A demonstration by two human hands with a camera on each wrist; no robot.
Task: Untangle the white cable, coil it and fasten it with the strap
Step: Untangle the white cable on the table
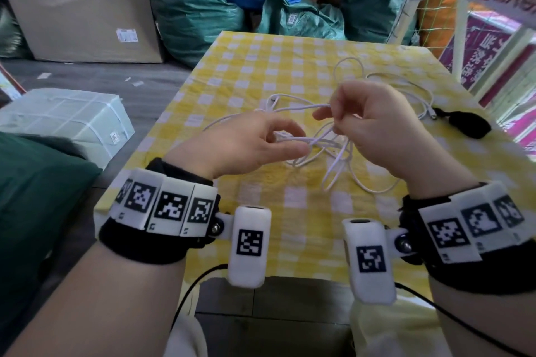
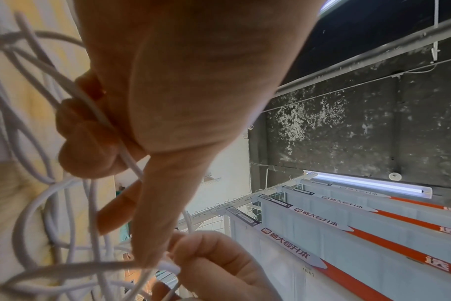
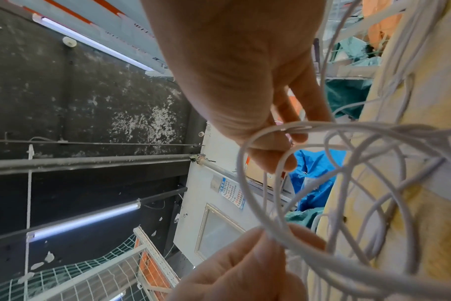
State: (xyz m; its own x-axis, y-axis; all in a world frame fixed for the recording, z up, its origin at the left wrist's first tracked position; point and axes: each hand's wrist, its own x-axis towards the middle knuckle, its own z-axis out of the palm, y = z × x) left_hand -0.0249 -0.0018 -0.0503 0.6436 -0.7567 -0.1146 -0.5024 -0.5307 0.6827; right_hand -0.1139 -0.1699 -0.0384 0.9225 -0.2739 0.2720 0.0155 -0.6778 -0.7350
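The white cable point(image 1: 327, 143) lies in a loose tangle on the yellow checked table point(image 1: 290, 226), partly lifted between my hands. My left hand point(image 1: 293, 139) pinches several strands just above the cloth; in the left wrist view its curled fingers point(image 2: 90, 146) hold the cable point(image 2: 26, 213). My right hand point(image 1: 327, 114) is slightly higher and pinches one strand between thumb and fingers; the right wrist view shows that right hand point(image 3: 283, 142) with loops of cable point(image 3: 242, 183) hanging from it. The black strap point(image 1: 467, 124) lies untouched at the table's right edge, next to a cable plug point(image 1: 432, 116).
Beyond the table's far edge are a large cardboard box point(image 1: 78, 3) and green and blue sacks point(image 1: 197, 9). A white wrapped package point(image 1: 63, 122) lies on the floor to the left. A white rack with purple signs point(image 1: 478, 38) stands close on the right.
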